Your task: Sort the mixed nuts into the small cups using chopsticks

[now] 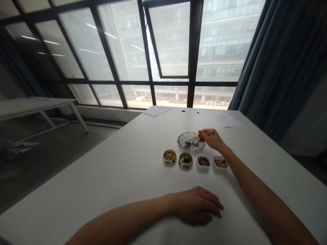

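Observation:
My right hand (pixel 209 137) grips a pair of wooden chopsticks (pixel 195 138), their tips over a clear scalloped glass bowl (pixel 181 142). Small dark brown dried pieces (pixel 190 144) lie in that bowl. In front of it stand a round ceramic bowl (pixel 169 163) with pale pieces, a second ceramic bowl (pixel 185 166) with dark pieces, a white square tub (pixel 203 169) with brown strips and another white tub (pixel 220 170) with yellowish-brown pieces. My left hand (pixel 199 206) rests palm down on the table with its fingers spread, holding nothing.
The white table (pixel 122 177) reaches toward the windows. Paper sheets lie at its far left (pixel 156 110) and far right (pixel 230 120). A second white table (pixel 35 105) stands at left. A dark blue curtain (pixel 276 68) hangs on the right.

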### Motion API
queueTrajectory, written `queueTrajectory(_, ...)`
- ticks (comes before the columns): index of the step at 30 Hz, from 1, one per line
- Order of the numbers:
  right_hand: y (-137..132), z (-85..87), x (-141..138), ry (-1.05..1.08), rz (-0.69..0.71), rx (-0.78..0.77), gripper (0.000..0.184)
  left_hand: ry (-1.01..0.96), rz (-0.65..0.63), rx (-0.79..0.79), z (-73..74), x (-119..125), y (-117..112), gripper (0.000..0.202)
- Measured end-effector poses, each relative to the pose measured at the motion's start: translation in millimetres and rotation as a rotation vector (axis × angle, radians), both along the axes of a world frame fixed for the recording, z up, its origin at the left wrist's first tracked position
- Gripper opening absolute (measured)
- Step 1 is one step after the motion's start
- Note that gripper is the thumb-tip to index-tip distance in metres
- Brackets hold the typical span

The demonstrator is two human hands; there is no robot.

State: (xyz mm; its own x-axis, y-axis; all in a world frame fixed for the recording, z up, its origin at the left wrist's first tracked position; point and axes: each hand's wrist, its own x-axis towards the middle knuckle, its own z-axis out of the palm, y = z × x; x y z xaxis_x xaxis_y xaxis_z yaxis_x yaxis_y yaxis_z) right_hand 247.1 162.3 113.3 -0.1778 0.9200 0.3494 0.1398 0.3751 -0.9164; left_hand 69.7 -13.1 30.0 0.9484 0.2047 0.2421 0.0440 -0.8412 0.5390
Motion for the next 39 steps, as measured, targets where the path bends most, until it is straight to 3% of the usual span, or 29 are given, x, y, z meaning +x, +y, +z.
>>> queueTrajectory(10,15.5,-28.7,-0.4,-0.114,-0.006,0.054,0.047,-0.013,-0.007,0.0,-3.5,0.2,0.7,0.038)
queueTrajectory(21,7.9,-29.5,-8.8,-0.043,-0.132,0.043,0.054,-0.021,-0.011,-0.014,0.0,2.0,0.3,0.037)
queueTrajectory(24,4.2,-17.7,-8.3,0.005,-0.17,0.032,0.055,-0.006,-0.004,-0.026,1.5,2.2,-0.1,0.037)
queueTrajectory(28,-13.8,22.9,5.1,0.125,-0.186,-0.05,0.047,0.011,0.015,-0.05,1.5,2.2,-0.7,0.036)
queueTrajectory(33,-55.4,74.7,22.5,0.06,0.003,-0.213,0.041,-0.013,0.005,-0.029,0.3,1.5,-1.1,0.037)
queueTrajectory(36,-70.4,82.8,22.6,-0.068,0.127,-0.266,0.043,-0.013,0.002,-0.028,0.5,1.1,-1.6,0.037)
queueTrajectory(39,-73.7,81.7,21.0,-0.155,0.153,-0.251,0.045,-0.018,-0.007,-0.022,0.9,0.9,-2.0,0.038)
